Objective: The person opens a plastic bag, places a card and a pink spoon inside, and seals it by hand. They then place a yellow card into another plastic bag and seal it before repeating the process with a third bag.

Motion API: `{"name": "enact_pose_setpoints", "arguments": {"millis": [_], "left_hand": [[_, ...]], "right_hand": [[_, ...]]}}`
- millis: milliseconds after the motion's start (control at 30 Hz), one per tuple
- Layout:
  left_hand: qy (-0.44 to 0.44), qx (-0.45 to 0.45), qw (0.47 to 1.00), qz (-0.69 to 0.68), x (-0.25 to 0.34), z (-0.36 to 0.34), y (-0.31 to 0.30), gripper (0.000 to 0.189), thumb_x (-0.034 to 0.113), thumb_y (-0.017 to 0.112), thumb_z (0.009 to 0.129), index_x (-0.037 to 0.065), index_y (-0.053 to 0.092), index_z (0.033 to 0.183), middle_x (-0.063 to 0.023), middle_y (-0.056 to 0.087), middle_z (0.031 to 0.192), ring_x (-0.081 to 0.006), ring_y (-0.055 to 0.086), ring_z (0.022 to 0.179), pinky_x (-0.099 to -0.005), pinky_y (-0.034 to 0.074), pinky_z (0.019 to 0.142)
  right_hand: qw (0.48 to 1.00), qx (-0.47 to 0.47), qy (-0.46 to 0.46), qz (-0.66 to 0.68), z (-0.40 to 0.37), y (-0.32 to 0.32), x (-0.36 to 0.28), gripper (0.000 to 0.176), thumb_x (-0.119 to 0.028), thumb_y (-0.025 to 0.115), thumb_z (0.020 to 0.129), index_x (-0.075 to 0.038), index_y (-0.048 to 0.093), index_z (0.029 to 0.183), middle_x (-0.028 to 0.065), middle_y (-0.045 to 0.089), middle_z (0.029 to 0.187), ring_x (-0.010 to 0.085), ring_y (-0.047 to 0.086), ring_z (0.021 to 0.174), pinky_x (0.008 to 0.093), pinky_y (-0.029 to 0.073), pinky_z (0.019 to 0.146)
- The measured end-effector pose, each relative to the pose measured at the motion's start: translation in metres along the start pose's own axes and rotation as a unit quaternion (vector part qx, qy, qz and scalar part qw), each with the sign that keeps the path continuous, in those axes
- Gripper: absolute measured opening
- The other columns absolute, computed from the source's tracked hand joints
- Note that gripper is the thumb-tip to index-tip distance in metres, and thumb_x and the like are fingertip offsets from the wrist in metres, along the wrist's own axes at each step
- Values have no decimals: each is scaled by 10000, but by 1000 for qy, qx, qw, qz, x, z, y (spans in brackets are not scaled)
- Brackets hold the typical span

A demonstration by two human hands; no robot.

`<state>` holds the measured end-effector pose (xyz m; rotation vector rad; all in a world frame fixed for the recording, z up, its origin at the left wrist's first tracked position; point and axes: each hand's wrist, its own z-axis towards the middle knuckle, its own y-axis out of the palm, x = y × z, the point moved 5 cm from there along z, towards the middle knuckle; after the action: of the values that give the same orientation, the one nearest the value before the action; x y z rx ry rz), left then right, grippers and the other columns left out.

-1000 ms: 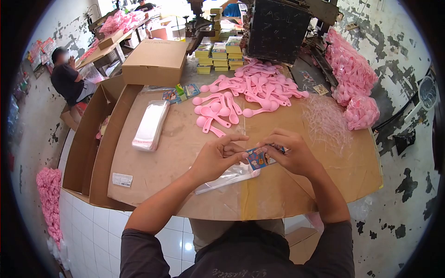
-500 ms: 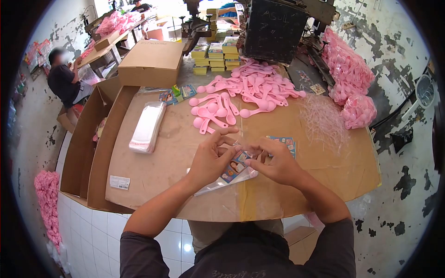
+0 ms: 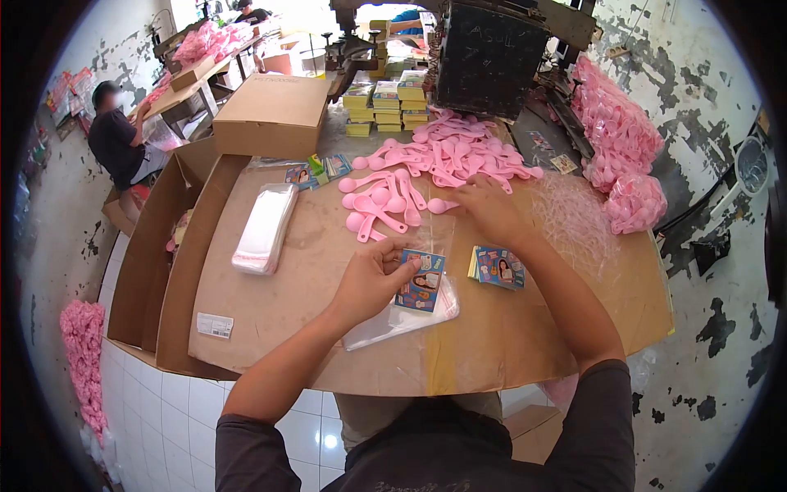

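Note:
My left hand [image 3: 377, 279] pinches a blue printed card [image 3: 421, 281] upright, thumb over its top left corner. A clear plastic bag seems to surround the card and reach above it. Beneath lies a stack of clear plastic bags [image 3: 369, 330]. Farther forward, my right hand [image 3: 492, 209] has its fingers curled onto the handle of a pink spoon [image 3: 437, 206] at the front of the pile. Its fingertips are partly hidden. The pile of pink spoons [image 3: 467, 148] spreads beyond both hands. To the right sits a small stack of the same cards [image 3: 498, 268].
Left on the cardboard-covered table [image 3: 270, 328] lie a pack of clear bags [image 3: 266, 230] and a white label [image 3: 215, 325]. A closed carton [image 3: 270, 107], stacks of cards [image 3: 385, 98] and a black machine box [image 3: 484, 61] stand behind. Another person [image 3: 119, 148] sits far left.
My right hand has left the card and reached forward to the pink spoons. My left hand keeps the card, now turned more upright. The small card stack on the right is uncovered.

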<state>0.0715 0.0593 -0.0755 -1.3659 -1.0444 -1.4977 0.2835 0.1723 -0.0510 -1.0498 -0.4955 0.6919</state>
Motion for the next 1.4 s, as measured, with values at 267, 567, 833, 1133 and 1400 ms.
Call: {"name": "enact_pose_setpoints", "arguments": {"millis": [267,567,833,1133,1400], "left_hand": [[-16,-19,999,-38,9,-2,-3,306,143,674,1026,-26,617,1275,-53,751,991,-53,686,822,-207,545,678],[-8,-46,997,-64,7,-3,7,354,90,705,996,-29,592,1310,-67,758,985,-62,702,867,-217,577,721],[-48,-63,997,-5,11,-7,9,303,111,692,1008,-28,653,1274,-74,761,1044,-77,705,902,-229,587,746],[-28,-107,994,18,9,-9,15,349,108,694,1008,-22,649,1329,-43,759,1062,-38,670,901,-195,522,665],[-9,-120,993,-11,3,-9,17,361,111,694,1009,-23,644,1341,-68,761,1099,-54,676,918,-216,542,731]], "right_hand": [[975,3,53,216,-6,-26,-11,226,-22,661,869,-37,745,1079,77,718,997,231,632,966,359,499,864],[918,18,49,393,-27,-100,-46,195,28,656,898,-26,762,1052,70,723,933,160,645,850,306,507,741],[938,-37,-23,343,-25,-104,-58,190,5,681,855,-29,755,1026,90,724,920,202,668,811,329,521,717],[944,-40,15,328,-16,-101,-68,186,-23,732,842,-40,766,1023,85,731,885,199,686,786,327,538,707],[928,11,120,351,-14,-99,-58,129,-51,708,930,-26,749,1050,93,717,877,183,655,728,329,531,665]]}}
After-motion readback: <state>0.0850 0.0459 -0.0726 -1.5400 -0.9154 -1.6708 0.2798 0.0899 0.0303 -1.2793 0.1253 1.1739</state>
